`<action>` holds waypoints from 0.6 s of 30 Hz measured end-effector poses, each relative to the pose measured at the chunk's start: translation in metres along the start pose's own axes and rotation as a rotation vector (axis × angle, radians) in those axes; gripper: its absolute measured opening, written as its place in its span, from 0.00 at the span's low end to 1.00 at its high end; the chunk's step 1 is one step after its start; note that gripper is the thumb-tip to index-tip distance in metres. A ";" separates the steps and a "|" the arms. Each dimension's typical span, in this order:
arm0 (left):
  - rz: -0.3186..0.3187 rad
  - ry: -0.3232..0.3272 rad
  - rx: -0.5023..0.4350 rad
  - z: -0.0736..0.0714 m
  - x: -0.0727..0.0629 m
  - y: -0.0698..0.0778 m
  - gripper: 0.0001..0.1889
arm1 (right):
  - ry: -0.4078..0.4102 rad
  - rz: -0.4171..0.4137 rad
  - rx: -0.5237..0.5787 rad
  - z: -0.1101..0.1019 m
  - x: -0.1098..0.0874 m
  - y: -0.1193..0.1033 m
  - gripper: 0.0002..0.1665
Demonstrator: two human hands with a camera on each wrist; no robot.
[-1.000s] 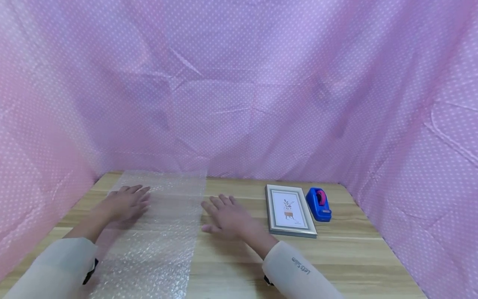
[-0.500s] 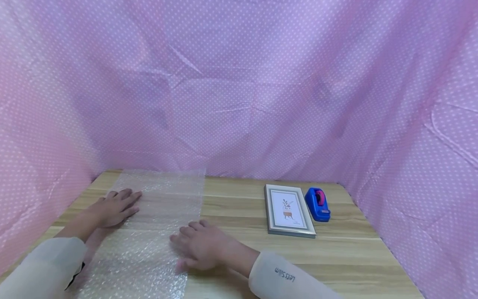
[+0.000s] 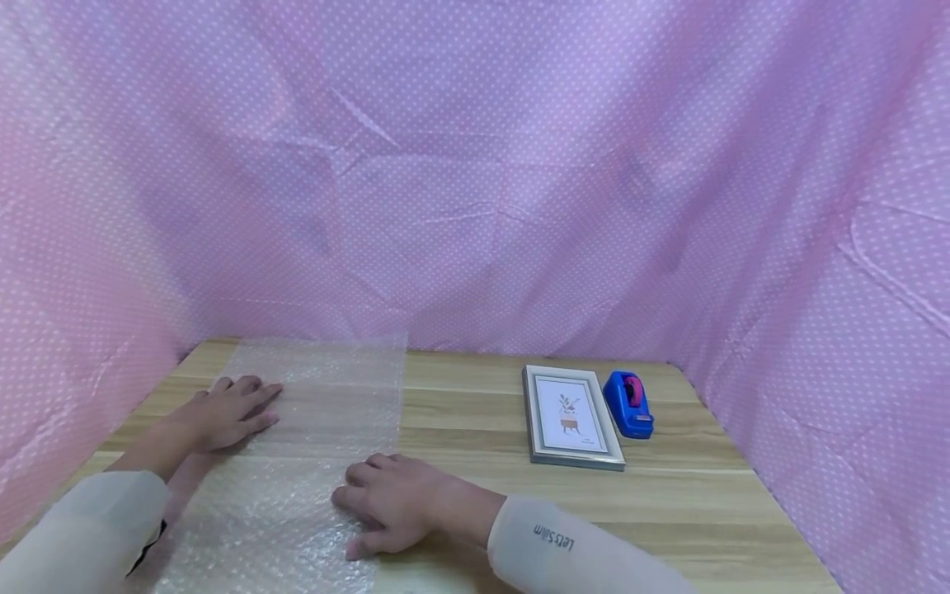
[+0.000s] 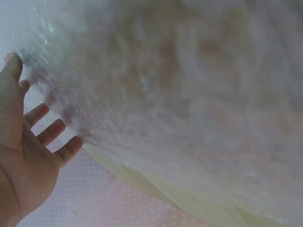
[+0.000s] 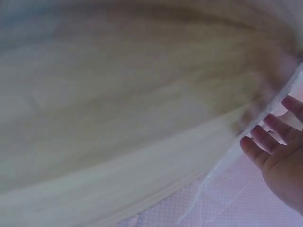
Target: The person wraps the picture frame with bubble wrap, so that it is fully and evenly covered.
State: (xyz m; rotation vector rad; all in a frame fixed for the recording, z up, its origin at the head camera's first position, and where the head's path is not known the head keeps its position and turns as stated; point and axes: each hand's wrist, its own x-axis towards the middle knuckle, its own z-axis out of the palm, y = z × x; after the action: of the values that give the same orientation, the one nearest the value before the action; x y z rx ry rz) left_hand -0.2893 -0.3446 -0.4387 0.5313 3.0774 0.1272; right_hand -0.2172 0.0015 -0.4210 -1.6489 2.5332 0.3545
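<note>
Pink dotted drapes, wooden tabletop

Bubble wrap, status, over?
Left hand at left edge, right hand at right edge. Bubble wrap spread on table. Picture frame, tape dispenser to the right, clear of it.

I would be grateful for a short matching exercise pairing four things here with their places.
1. Clear plastic bubble wrap sheet
2. Silver rectangular picture frame
3. Blue plastic tape dispenser
4. Pink polka-dot cloth

A. Hangs behind the pale wooden table
B. Left hand and right hand at its side edges
C. Farthest right on the table
D. Between wrap and dispenser

Pairs: 1-B; 2-D; 3-C; 4-A
</note>
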 end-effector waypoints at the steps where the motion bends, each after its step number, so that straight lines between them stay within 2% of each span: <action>1: 0.008 0.004 0.005 -0.001 0.000 0.001 0.35 | -0.005 0.002 -0.001 0.001 -0.001 0.001 0.43; 10: 0.081 0.028 0.019 -0.004 0.005 0.017 0.34 | 0.046 -0.038 -0.039 0.004 -0.021 0.008 0.40; 18: 0.114 0.016 0.004 -0.002 0.013 0.039 0.35 | 0.094 -0.055 -0.018 0.011 -0.046 0.014 0.39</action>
State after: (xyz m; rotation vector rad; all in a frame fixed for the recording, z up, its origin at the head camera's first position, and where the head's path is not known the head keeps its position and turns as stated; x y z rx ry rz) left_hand -0.2885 -0.3037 -0.4331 0.7094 3.0634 0.1276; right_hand -0.2116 0.0509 -0.4205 -1.7794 2.5515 0.3028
